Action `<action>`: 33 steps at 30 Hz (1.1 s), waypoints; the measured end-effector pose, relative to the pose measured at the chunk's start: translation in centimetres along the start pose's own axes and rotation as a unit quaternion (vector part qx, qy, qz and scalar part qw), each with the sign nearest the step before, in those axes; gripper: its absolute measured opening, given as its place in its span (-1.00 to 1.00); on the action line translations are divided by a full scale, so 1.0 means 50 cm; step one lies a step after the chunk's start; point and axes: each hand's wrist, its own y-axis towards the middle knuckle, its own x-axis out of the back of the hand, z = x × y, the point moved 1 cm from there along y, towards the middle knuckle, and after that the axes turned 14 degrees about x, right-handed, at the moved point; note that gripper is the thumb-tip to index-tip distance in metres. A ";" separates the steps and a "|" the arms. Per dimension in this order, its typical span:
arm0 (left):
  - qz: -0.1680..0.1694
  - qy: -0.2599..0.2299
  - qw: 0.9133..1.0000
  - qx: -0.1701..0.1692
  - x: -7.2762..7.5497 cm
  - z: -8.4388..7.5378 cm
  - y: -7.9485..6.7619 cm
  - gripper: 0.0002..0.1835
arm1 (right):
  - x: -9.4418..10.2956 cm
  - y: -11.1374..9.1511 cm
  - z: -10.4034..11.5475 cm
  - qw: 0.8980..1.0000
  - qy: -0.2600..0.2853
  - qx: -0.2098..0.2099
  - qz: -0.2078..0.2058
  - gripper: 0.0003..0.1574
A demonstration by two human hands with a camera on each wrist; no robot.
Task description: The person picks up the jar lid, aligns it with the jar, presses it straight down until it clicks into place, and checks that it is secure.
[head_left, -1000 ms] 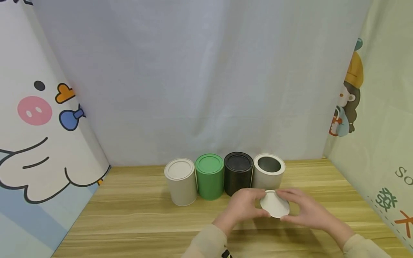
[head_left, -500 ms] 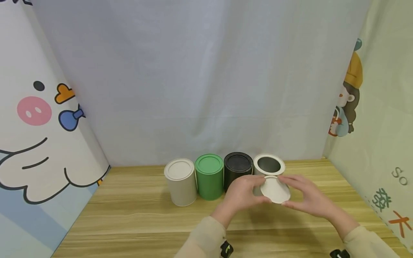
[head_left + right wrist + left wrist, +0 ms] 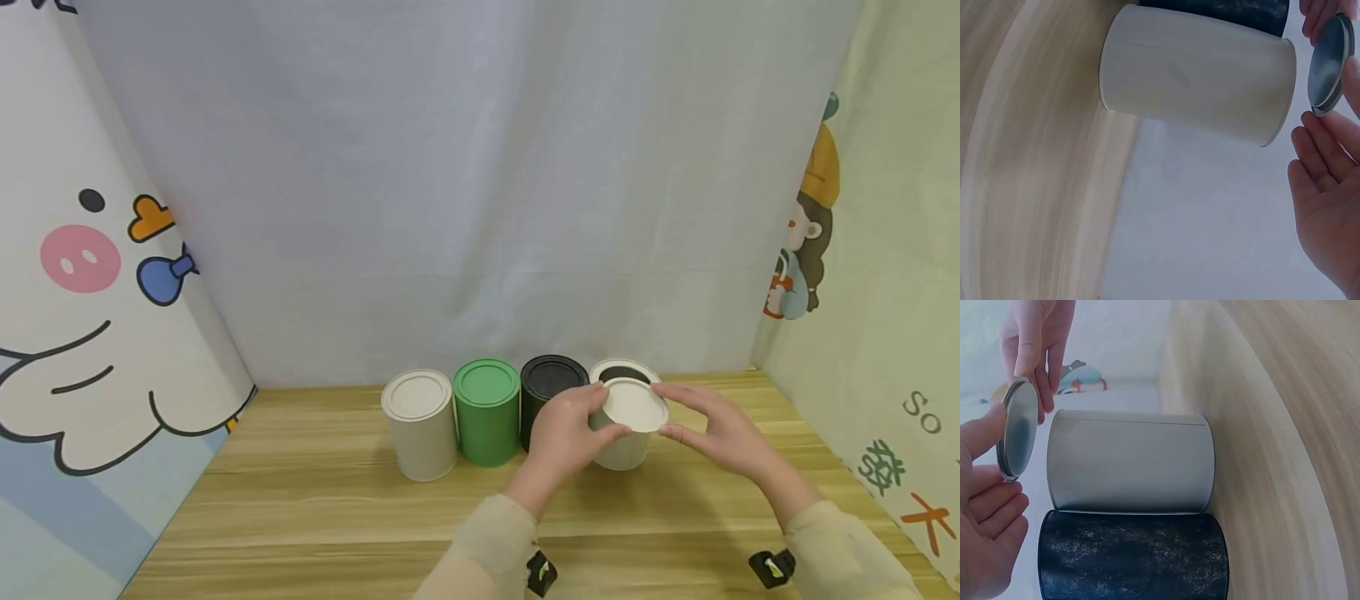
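Note:
A round white lid (image 3: 636,405) with a bare metal underside is pinched at its edges between my two hands. My left hand (image 3: 566,431) grips its left side with thumb and fingers; my right hand (image 3: 720,429) grips the right side. The lid is tilted just above the near part of the mouth of a white can (image 3: 621,454), whose dark inside shows behind it. In the left wrist view the lid (image 3: 1020,428) stands off the end of the can (image 3: 1129,462). Against that can's left side stands a black can (image 3: 553,379) with its lid on.
Further left in the row stand a green can (image 3: 487,417) and another white can (image 3: 422,429), both lidded. The wooden table (image 3: 322,500) meets a pale curtain (image 3: 450,208) behind the cans. Printed cloths (image 3: 885,275) hang at both sides.
Both hands have raised the lid and carried it away from me, from in front of the white can to over its mouth. The lid now lies flatter. The cans have stayed put.

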 end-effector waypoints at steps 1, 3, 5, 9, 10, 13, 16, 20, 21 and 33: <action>-0.006 0.001 1.000 0.005 -0.002 0.000 0.001 -0.52 | 0.000 0.002 -0.004 1.000 0.003 -0.004 -0.001 -0.34; -0.020 0.009 1.000 0.012 -0.006 -0.002 0.004 -0.59 | 0.000 0.006 -0.010 1.000 0.010 -0.019 0.000 -0.40; -0.034 0.017 0.999 0.020 -0.009 -0.004 0.007 -0.64 | 0.001 0.010 -0.016 0.999 0.017 -0.039 0.003 -0.44; -0.053 0.041 0.997 0.038 -0.020 -0.009 0.017 -0.69 | 0.002 0.015 -0.028 0.996 0.031 -0.081 0.013 -0.50; -0.053 0.049 0.996 0.043 -0.023 -0.009 0.020 -0.69 | 0.002 0.016 -0.031 0.995 0.036 -0.088 0.014 -0.50; -0.053 0.073 0.995 0.051 -0.032 -0.010 0.027 -0.69 | 0.001 0.017 -0.036 0.993 0.046 -0.105 0.016 -0.51; -0.057 0.095 0.993 0.047 -0.036 -0.011 0.033 -0.70 | -0.001 0.018 -0.042 0.992 0.053 -0.115 0.022 -0.49; -0.063 0.122 0.990 0.035 -0.040 -0.012 0.037 -0.70 | -0.005 0.019 -0.051 0.990 0.060 -0.126 0.029 -0.48; -0.063 0.128 0.989 0.032 -0.042 -0.012 0.038 -0.70 | -0.006 0.019 -0.054 0.989 0.060 -0.129 0.030 -0.48; -0.039 0.184 0.982 0.029 -0.048 -0.014 0.038 -0.71 | -0.027 0.027 -0.080 0.992 0.057 -0.111 0.020 -0.50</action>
